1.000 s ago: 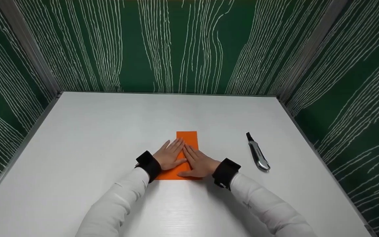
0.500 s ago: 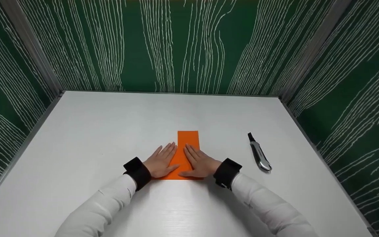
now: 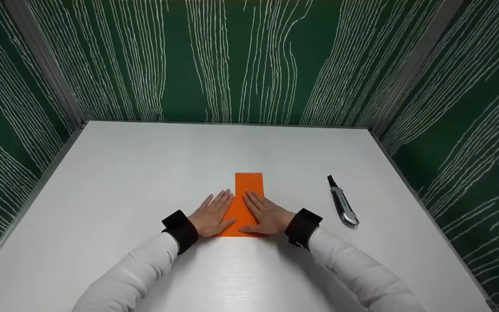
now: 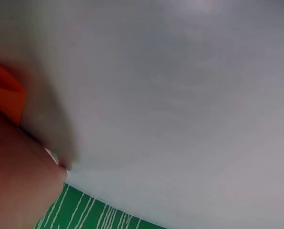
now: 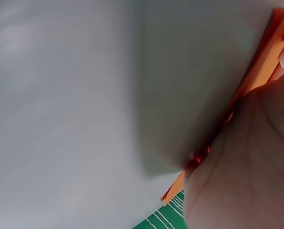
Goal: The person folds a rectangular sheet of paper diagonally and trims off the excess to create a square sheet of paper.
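Note:
A piece of orange paper (image 3: 248, 182) lies on the white table, a narrow strip at its far end and wider toward the near edge. My left hand (image 3: 212, 216) rests with straight, spread fingers over its left side, the fingertips reaching the table beside the strip. On the right side my right hand (image 3: 269, 216) presses the paper, fingers straight and thumb pointing left. In the right wrist view the paper's edge (image 5: 263, 67) shows folded layers beside the palm. An orange corner (image 4: 6, 95) peeks out by the hand in the left wrist view.
A utility knife (image 3: 343, 203) with a grey and black handle lies to the right of the hands. The white table (image 3: 145, 164) is bordered by green walls (image 3: 180, 65) with pale wavy lines. Metal posts (image 3: 409, 65) stand at the back corners.
My left hand has slid left and toward me, off the paper's middle, uncovering more of it. The right hand stays in nearly the same place on the paper.

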A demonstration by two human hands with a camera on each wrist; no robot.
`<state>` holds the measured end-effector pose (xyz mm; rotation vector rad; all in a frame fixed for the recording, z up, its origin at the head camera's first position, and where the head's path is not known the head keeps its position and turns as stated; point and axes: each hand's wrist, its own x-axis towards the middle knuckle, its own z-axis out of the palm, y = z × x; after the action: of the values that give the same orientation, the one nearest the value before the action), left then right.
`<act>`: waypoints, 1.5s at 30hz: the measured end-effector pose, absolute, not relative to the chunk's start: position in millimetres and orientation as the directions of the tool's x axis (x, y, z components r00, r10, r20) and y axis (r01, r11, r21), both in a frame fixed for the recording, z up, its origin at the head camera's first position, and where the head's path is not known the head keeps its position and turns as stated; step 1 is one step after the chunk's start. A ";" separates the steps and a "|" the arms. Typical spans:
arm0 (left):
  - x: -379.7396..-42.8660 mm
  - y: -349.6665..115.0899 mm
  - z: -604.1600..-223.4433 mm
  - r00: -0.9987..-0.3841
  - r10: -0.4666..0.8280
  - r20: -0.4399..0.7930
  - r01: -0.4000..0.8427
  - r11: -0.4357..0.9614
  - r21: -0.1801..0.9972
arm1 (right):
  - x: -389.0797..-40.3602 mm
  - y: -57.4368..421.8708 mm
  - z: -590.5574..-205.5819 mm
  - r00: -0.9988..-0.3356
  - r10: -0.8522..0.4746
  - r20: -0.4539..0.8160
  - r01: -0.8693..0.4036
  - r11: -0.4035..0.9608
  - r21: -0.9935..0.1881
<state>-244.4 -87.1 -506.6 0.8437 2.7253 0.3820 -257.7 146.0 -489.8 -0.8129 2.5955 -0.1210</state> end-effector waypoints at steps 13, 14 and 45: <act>-245.6 -88.4 -512.1 -0.800 0.585 -0.135 0.519 0.787 0.333 | -259.3 158.1 -494.5 -0.718 -0.613 -0.331 -0.590 0.787 -0.180; -245.5 -88.3 -511.9 -0.799 0.586 -0.134 0.518 0.785 0.338 | -259.7 159.3 -494.7 -0.717 -0.615 -0.328 -0.590 0.786 -0.184; -243.9 -88.4 -510.1 -0.794 0.595 -0.123 0.516 0.767 0.381 | -260.3 260.4 -498.2 -0.740 -0.631 -0.231 -0.549 0.766 -0.334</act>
<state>-243.9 -88.4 -510.1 0.8713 2.7257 0.4856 -260.3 260.4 -498.2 -0.9083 2.6314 -0.3492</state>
